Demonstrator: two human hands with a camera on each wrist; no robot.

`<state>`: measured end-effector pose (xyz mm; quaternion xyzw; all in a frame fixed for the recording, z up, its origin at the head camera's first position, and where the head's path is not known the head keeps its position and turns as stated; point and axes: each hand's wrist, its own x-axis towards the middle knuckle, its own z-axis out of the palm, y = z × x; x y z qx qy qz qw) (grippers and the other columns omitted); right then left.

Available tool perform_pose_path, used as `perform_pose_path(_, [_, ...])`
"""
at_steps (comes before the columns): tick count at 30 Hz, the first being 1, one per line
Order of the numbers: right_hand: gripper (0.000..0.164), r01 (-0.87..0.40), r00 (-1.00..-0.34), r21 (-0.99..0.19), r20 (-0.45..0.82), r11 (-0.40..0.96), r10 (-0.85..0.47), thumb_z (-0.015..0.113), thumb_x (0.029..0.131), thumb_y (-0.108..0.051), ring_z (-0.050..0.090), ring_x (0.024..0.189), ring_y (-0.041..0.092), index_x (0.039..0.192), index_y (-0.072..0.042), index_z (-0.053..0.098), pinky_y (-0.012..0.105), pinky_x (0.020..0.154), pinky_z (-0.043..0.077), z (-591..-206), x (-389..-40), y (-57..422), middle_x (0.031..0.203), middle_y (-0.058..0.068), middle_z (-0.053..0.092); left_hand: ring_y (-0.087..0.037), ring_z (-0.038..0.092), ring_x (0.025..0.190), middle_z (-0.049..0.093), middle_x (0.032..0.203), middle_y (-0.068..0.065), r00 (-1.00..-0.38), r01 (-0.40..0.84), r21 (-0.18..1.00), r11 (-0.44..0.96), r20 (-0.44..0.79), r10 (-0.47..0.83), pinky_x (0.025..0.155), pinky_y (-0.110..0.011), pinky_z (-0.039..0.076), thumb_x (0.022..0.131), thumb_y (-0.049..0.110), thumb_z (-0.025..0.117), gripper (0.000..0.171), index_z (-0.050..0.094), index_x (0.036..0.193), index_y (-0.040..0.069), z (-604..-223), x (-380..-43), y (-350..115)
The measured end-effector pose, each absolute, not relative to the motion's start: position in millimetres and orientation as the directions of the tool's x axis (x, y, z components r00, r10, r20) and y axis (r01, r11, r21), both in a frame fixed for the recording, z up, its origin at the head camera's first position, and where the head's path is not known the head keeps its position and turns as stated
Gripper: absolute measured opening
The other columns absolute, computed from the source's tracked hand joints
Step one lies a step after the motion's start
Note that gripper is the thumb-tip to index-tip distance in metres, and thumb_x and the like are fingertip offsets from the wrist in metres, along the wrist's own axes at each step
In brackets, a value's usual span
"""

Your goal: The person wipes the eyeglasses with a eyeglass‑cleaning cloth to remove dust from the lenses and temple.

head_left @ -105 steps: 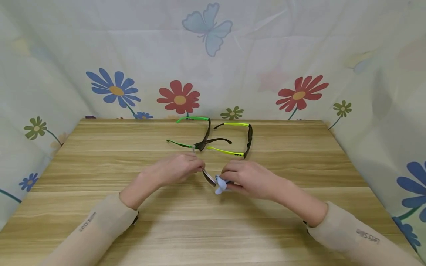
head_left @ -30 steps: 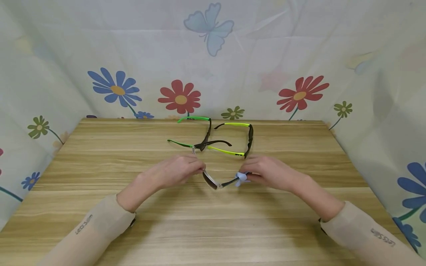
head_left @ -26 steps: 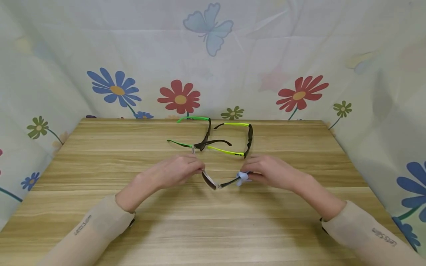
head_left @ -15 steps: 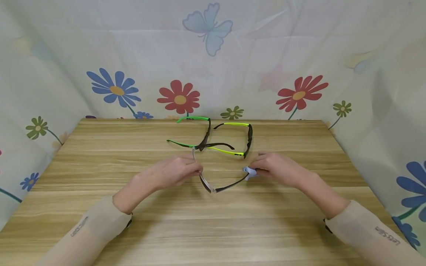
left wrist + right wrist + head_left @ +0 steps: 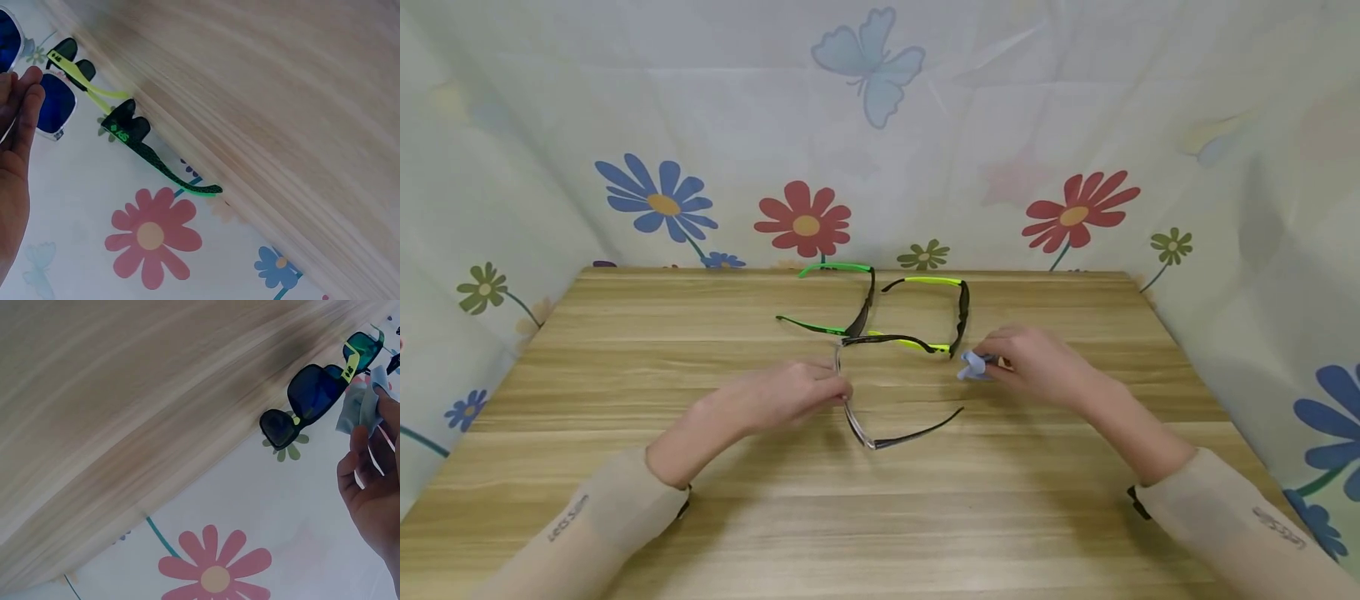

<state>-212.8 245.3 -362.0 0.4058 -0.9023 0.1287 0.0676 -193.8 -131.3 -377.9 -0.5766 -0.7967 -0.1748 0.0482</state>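
My left hand [image 5: 782, 392] pinches the middle of the front frame of clear-framed sunglasses [image 5: 857, 427] with dark temples spread open to the right. In the left wrist view their blue lens [image 5: 56, 103] shows beside my fingers. My right hand [image 5: 1037, 362] pinches a crumpled light blue cloth [image 5: 973, 365], apart from the temple tip. In the right wrist view the cloth [image 5: 362, 406] hangs from finger and thumb. Behind the held pair lie green-templed sunglasses [image 5: 863, 308] and yellow-templed sunglasses [image 5: 962, 312], both with temples unfolded. The far temple of the held pair overlaps the yellow one in the head view.
The wooden table [image 5: 880, 525] ends at the back against a white curtain [image 5: 940, 150] printed with flowers and a butterfly. The curtain continues along both sides.
My right hand slid the cloth outward along the near temple, then came off its tip and moved right and away. My left hand has tilted the held sunglasses and brought them slightly nearer.
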Motion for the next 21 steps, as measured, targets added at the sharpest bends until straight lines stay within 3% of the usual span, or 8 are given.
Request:
perform_pose_path(10, [0.017,-0.736,-0.676,-0.209,0.259,0.644,-0.689,0.084,0.086,-0.009,0.063,0.073,0.013,0.101,-0.005,0.077,0.028,0.063,0.053,-362.4,-211.8,222.6,0.091,0.000,0.072,-0.013,0.063,0.092,0.068,0.097,-0.003,-0.351,0.920,0.255,0.299,0.192,0.917,0.085,-0.029,0.055,0.103,0.002,0.059,0.008,0.065,0.107,0.005,-381.2,-191.8,-123.5])
perform_pose_path(21, [0.016,-0.735,-0.677,-0.184,0.253,0.653,-0.691,0.083,0.088,-0.013,0.066,0.075,0.016,0.101,-0.005,0.076,0.029,0.063,0.053,-364.9,-211.3,189.0,0.093,0.003,0.072,-0.013,0.061,0.089,0.067,0.095,0.001,-0.360,0.902,0.294,0.315,0.111,0.926,0.083,-0.028,0.054,0.102,0.005,0.062,0.005,0.066,0.106,0.005,-385.4,-196.6,-114.1])
